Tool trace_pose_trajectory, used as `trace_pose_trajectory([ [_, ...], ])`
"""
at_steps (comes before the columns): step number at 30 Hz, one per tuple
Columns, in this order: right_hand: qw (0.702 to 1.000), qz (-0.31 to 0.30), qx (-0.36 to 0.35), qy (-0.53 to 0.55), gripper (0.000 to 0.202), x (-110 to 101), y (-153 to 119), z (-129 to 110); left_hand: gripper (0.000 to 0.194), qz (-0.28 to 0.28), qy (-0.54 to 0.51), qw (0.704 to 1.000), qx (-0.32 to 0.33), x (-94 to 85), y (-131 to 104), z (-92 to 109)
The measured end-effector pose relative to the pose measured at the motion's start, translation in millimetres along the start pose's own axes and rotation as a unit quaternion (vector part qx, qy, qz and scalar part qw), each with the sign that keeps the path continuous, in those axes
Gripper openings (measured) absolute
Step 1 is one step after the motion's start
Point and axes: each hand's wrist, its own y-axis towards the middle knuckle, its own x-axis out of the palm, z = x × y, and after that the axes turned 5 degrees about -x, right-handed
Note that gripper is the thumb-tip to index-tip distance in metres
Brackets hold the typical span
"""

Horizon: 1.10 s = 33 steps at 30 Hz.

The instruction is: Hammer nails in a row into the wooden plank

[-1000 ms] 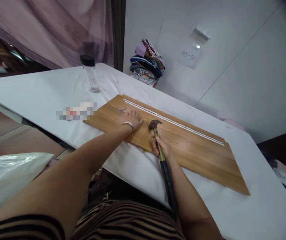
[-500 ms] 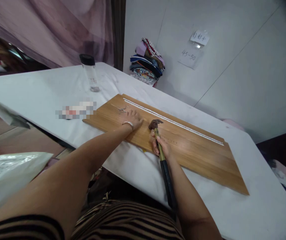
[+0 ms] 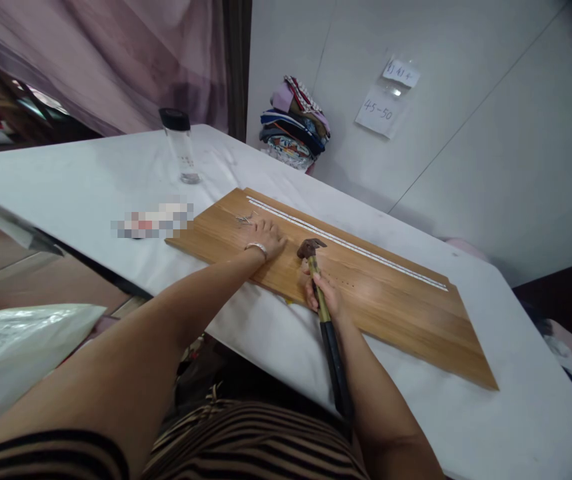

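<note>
My left hand point(image 3: 267, 238) lies flat on a wooden board point(image 3: 406, 313), fingers spread, just beside a small heap of nails point(image 3: 244, 219). My right hand point(image 3: 327, 295) is wrapped round the upper handle of a claw hammer point(image 3: 333, 360), close below its rusty head. The hammer's black grip points back toward my body. Right of the hammer head, a short row of small dark dots point(image 3: 347, 283) marks the board; whether they are holes or nail heads I cannot tell. Two white measuring strips point(image 3: 346, 241) run along the board's far edge.
The board rests on a white-covered table point(image 3: 86, 173). A clear bottle with a black lid point(image 3: 180, 147) and a blurred-out item point(image 3: 153, 220) stand to the left. Folded clothes point(image 3: 296, 127) are stacked by the wall at the back. A plastic bag point(image 3: 21, 353) is at lower left.
</note>
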Motion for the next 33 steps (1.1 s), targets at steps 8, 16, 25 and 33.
trace_pose_trajectory([
  [8, 1.000, 0.000, 0.005, -0.004, 0.053, -1.5, 0.4, 0.8, 0.060, 0.000, 0.003, 1.000, 0.002, 2.6, 2.0, -1.3],
  [16, 1.000, 0.003, 0.004, 0.001, 0.054, -2.3, 1.3, 4.6, 0.062, 0.002, 0.003, 1.000, 0.009, 5.2, 3.7, -2.8],
  [25, 1.000, 0.009, 0.002, 0.008, 0.055, -0.1, 1.4, 2.7, 0.061, 0.010, 0.002, 1.000, 0.009, 7.6, 5.3, -3.4],
  [33, 1.000, 0.002, -0.002, 0.013, 0.052, -2.4, 2.1, 5.1, 0.060, 0.013, 0.008, 1.000, 0.009, 7.3, 4.6, -2.9],
])
